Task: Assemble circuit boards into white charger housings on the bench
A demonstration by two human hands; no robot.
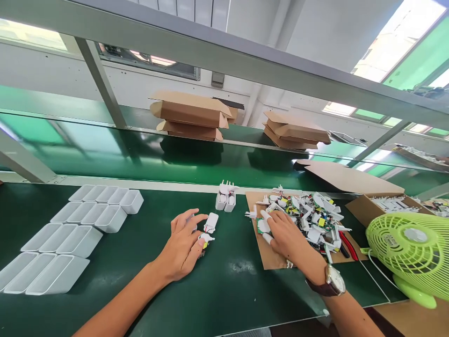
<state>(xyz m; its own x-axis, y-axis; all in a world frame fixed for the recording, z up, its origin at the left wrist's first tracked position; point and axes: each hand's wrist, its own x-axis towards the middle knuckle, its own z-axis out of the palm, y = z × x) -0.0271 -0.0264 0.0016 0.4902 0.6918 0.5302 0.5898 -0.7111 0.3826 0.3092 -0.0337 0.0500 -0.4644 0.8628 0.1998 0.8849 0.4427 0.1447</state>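
The person's left hand [184,243] lay over the middle of the green worktop [224,299], its fingers bent and parted, the thumb against a small assembly with a yellow component [206,241] and a forefinger by a white casing [211,223]; whether it truly pinched either one I could not tell. The right hand [287,236] reached over the left edge of a cardboard sheet [266,260], its white-covered thumb and forefinger on opposite sides of a green-edged piece [263,226], though how firmly they pressed could not be seen. That piece lay at the near-left side of a loose heap of parts [315,215], just beside a white plug [250,213]. Two white adapters [225,199] stood prongs up near the worktop's far edge, between the hands. The step in hand seemed to be taking up one piece on the right while the left minded its own; the next move, I judged, called for a sure pinch, keeping the piece clear of its neighbours.
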